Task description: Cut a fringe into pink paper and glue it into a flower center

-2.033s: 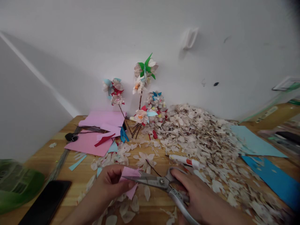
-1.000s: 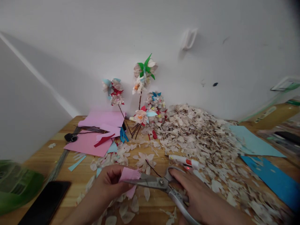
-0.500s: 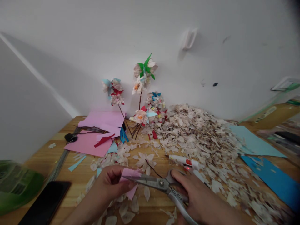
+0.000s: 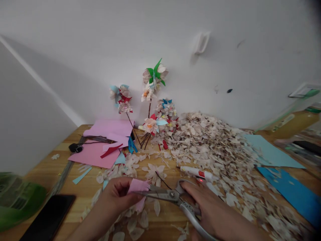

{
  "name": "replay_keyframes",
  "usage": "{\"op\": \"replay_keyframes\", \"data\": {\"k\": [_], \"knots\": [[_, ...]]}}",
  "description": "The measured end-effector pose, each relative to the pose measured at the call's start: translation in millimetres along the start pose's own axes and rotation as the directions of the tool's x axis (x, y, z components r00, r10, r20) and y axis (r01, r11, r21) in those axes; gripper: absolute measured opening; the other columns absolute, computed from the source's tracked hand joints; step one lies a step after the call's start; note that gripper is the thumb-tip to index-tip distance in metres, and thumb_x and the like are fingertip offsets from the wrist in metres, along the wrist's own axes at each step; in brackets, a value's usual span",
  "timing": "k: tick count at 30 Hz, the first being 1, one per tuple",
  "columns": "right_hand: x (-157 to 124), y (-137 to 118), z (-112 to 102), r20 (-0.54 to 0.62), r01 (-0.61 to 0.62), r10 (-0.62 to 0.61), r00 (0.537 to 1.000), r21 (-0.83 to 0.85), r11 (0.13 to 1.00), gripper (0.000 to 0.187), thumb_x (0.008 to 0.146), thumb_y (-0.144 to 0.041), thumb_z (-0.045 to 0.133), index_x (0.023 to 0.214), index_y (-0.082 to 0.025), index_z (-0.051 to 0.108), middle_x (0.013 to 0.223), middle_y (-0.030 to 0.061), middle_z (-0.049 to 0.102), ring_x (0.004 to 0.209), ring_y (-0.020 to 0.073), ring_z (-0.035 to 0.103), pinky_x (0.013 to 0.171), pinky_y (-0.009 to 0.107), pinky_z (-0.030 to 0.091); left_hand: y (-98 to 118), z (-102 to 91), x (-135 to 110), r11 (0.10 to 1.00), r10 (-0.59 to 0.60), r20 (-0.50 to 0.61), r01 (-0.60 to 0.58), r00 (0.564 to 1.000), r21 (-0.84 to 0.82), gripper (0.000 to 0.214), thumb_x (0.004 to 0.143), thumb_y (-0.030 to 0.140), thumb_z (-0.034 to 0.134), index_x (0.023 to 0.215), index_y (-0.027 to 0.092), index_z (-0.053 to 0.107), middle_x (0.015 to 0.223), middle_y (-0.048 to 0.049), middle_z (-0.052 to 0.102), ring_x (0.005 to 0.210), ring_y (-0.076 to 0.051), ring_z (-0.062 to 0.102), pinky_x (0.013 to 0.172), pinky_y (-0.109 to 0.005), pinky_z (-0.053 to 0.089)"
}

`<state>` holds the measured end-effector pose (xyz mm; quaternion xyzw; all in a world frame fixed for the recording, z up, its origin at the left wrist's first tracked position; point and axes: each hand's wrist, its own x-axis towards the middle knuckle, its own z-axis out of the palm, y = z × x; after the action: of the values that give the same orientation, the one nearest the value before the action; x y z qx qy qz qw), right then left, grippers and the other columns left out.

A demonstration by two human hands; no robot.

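Observation:
Between the thumb and fingers of my left hand is a small pink paper strip with a fringed right edge. My right hand is closed around the handles of silver scissors. Their blades point left and are parted slightly at the strip's fringed edge. Just behind the blades lies a pale petal flower with a thin dark stem. Loose whitish petals are scattered under my left hand. A white glue tube with a red band sits beyond my right hand.
A heap of dry petals covers the back right. Finished flowers on twigs stand against the wall. Pink paper lies at left, blue sheets at right. A phone and a green package are at front left.
The scissor blades have parted and shifted slightly right, toward the strip's fringed edge. The pink strip shows more of its face. My left hand keeps its hold on it.

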<state>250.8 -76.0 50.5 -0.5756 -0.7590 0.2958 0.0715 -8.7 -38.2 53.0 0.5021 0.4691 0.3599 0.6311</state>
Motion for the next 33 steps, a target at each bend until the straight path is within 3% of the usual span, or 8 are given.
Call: {"op": "replay_keyframes", "data": {"k": [13, 23, 33], "knots": [[-0.6, -4.3, 2.6, -0.045, -0.025, 0.023, 0.999, -0.029, 0.999, 0.061, 0.041, -0.042, 0.085, 0.090, -0.025, 0.053, 0.093, 0.0003, 0.059, 0.083, 0.0229, 0.053, 0.074, 0.031, 0.039, 6.1, 8.3, -1.3, 0.998, -0.054, -0.019, 0.053, 0.998, -0.043, 0.035, 0.050, 0.040, 0.082, 0.079, 0.023, 0.075, 0.073, -0.0031, 0.073, 0.073, -0.018, 0.063, 0.067, -0.020, 0.046], [1.3, -0.8, 5.4, -0.044, -0.036, 0.033, 0.998, -0.055, 0.998, 0.059, 0.041, -0.051, 0.082, 0.082, -0.024, 0.051, 0.083, -0.0018, 0.057, 0.073, 0.0190, 0.051, 0.061, 0.025, 0.036, 10.0, 9.0, -1.7, 0.989, -0.091, 0.014, 0.092, 0.996, -0.117, 0.035, 0.049, 0.037, 0.084, 0.081, 0.026, 0.074, 0.072, -0.0007, 0.073, 0.072, -0.014, 0.063, 0.069, -0.017, 0.045], [2.3, -5.1, -0.6, -0.041, 0.017, -0.020, 0.999, -0.071, 0.997, 0.049, 0.054, -0.055, 0.072, 0.085, -0.023, 0.050, 0.085, 0.0008, 0.059, 0.073, 0.0207, 0.052, 0.068, 0.030, 0.039, 6.1, 5.8, -0.2, 0.992, -0.095, -0.004, 0.094, 0.995, -0.087, 0.034, 0.048, 0.038, 0.084, 0.078, 0.024, 0.075, 0.074, -0.0021, 0.074, 0.074, -0.017, 0.063, 0.067, -0.019, 0.045]]}}
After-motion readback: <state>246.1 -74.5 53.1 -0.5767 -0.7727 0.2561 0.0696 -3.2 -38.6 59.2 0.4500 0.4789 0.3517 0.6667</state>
